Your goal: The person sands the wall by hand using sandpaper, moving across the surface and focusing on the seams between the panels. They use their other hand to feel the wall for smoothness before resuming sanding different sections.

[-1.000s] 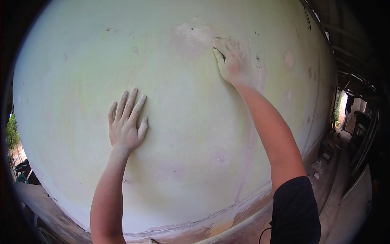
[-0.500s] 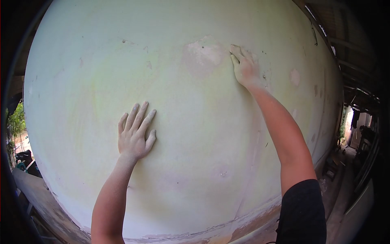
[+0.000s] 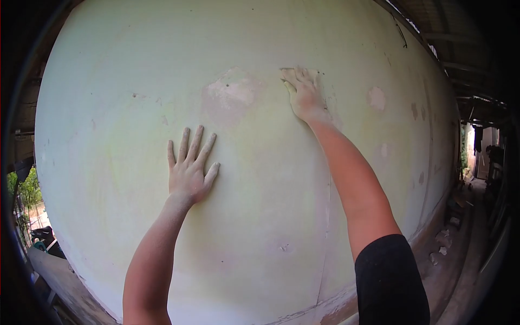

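Observation:
A pale green painted wall [image 3: 260,179] fills most of the head view. My left hand [image 3: 190,168] lies flat on it, fingers spread and dusty, with nothing held. Higher up and to the right, my right hand [image 3: 304,95] presses a thin, pale sheet [image 3: 313,73] that looks like sandpaper against the wall. Only the sheet's edges show around the fingers; the rest is hidden under the hand. Left of that hand is a rough whitish-pink bare patch [image 3: 230,92] with a small dark hole.
Another pinkish patch [image 3: 377,98] marks the wall farther right. Along the wall's right side runs a narrow passage [image 3: 460,254] with debris on its floor. A low ledge [image 3: 59,276] and green plants [image 3: 30,187] are at the left. Roof beams cross the upper right.
The view has turned rightward and up, so the wall marks sit farther left and lower. My right hand has slid right and slightly up along the wall; my left hand has shifted right and up.

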`<state>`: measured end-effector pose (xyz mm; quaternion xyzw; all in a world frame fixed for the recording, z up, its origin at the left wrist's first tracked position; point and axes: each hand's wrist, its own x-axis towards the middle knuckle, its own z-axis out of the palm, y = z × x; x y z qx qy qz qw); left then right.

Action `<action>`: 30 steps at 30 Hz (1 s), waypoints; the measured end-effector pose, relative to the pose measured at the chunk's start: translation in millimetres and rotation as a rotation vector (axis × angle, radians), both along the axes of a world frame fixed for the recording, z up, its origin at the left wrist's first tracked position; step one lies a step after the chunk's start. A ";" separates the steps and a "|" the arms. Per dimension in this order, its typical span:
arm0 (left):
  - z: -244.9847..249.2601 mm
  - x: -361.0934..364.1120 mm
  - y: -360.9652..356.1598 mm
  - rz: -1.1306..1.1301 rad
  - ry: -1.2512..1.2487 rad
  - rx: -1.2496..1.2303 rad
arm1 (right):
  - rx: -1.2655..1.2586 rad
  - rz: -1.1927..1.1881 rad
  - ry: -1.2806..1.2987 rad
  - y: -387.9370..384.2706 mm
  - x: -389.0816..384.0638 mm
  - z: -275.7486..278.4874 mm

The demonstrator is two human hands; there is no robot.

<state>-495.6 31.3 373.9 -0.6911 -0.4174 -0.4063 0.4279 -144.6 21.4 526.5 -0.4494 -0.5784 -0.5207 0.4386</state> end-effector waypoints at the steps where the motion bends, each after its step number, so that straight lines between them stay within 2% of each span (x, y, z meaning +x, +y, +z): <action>1: 8.5 10.7 -5.1 0.002 0.022 -0.023 | 0.097 0.092 0.175 7.4 -6.9 5.3; 4: 23.9 23.9 -7.5 0.011 0.034 -0.043 | 0.080 0.168 0.085 7.4 -18.2 -25.1; 6: 28.6 21.2 -12.9 0.012 0.081 -0.084 | -0.006 0.143 -0.214 -2.5 -8.6 -71.1; 7: 29.8 20.9 -10.5 0.014 0.082 -0.094 | -0.009 0.144 -0.211 -7.4 2.4 -96.9; 9: 33.1 23.6 -21.8 0.015 0.071 -0.140 | -0.156 0.030 -0.558 -18.7 35.9 -130.3; 13: 39.3 33.3 -33.2 -0.026 0.017 -0.282 | -0.190 -0.006 -0.579 -30.6 80.4 -75.5; 15: 41.1 43.8 -41.5 -0.031 -0.004 -0.350 | -0.164 0.113 -0.271 -32.8 70.1 -41.8; 16: 41.0 51.0 -43.1 -0.035 -0.033 -0.378 | -0.176 0.114 -0.269 -26.9 63.9 -40.1; 18: 39.6 58.8 -42.2 -0.042 -0.048 -0.426 | 0.014 0.173 -0.138 -13.7 49.8 -49.3; 22: 49.1 62.5 -41.0 -0.050 -0.007 -0.361 | 0.052 0.082 -0.159 -8.3 32.9 -137.0; 24: 49.5 63.0 -41.3 -0.044 -0.004 -0.367 | 0.093 -0.064 -0.254 -8.5 40.1 -168.7; 26: 47.2 62.1 -40.6 -0.061 -0.008 -0.360 | 0.077 -0.099 -0.202 -4.5 43.0 -164.0; 28: 48.1 60.9 -41.0 -0.080 -0.017 -0.346 | 0.069 -0.136 -0.154 -5.1 38.8 -136.0; 30: 46.6 60.9 -42.8 -0.070 -0.023 -0.339 | 0.018 -0.140 0.245 -11.5 14.8 -88.4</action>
